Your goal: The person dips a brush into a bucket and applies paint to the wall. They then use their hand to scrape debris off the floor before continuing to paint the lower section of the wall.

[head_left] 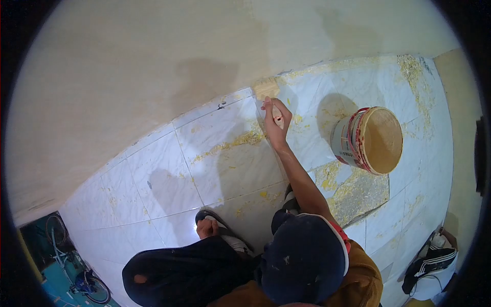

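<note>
Gripping a paintbrush point(268, 91) by its handle, fingers point(280, 108) of the right hand point(276, 125) curled shut around it, down at the seam between tiled floor point(153, 174) and wall point(153, 77). Open tile to the left, paint-splashed; paint bucket point(365, 140) near on the right, well clear of the arm. Long axis aimed from palm at the wall, bristles against its bottom edge. Broad, pale, cream-coated bristles; handle mostly hidden. Left hand out of sight.

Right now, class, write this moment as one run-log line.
right hand: grips brush | brush: at wall | bucket: on floor | left hand: unseen
</note>
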A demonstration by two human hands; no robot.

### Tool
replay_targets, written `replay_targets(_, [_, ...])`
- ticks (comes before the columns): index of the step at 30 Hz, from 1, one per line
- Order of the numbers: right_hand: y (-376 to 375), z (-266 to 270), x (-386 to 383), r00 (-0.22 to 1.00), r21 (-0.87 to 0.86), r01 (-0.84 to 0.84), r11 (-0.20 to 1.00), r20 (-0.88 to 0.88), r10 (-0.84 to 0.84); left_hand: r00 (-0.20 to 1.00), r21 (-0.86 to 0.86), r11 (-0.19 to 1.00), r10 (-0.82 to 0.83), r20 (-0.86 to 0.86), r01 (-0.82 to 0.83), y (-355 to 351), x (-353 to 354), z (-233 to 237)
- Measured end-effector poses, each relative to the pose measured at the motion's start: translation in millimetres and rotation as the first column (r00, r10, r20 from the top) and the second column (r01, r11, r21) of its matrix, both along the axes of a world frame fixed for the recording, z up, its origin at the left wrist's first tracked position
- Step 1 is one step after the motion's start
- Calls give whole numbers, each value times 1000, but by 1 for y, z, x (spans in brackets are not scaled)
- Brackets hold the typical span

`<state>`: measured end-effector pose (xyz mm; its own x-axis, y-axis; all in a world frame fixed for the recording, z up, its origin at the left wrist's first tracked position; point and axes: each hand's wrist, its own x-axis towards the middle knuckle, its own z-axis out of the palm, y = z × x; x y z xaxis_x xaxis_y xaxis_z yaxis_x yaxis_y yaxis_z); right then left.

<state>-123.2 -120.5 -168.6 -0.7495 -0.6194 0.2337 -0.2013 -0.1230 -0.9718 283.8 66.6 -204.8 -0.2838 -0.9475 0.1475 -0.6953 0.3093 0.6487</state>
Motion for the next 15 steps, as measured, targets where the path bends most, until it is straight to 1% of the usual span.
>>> replay_targets(4, [-8, 18, 2, 998, 43, -22, 999, 67, 19, 1000, 41, 999, -18, 23, 17, -2, 1, 5])
replay_targets(7, [-9, 48, -2, 997, 12, -28, 1000, 73, 27, 1000, 18, 1000, 8, 19, -8, -1, -5, 8])
replay_targets(9, [-8, 62, -7, 995, -77, -18, 997, 97, 25, 1000, 20, 1000, 11, 8, -11, -2, -4, 8])
replay_targets(11, [-4, 75, -10, 992, -78, -25, 997, 120, 34, 1000, 21, 1000, 17, -6, -17, -3, -5, 8])
replay_targets(13, [-2, 84, -13, 996, -228, -61, 972, -82, 43, 1000, 15, 1000, -13, 21, 12, -4, -6, 12])
replay_targets(14, [-3, 83, -13, 996, -225, -61, 973, -82, 44, 1000, 19, 1000, -12, 21, 11, -4, -5, 11])
replay_targets(15, [-6, 83, -14, 986, -251, -91, 964, -161, 51, 999, 25, 999, -24, 42, 23, -4, -3, 10])
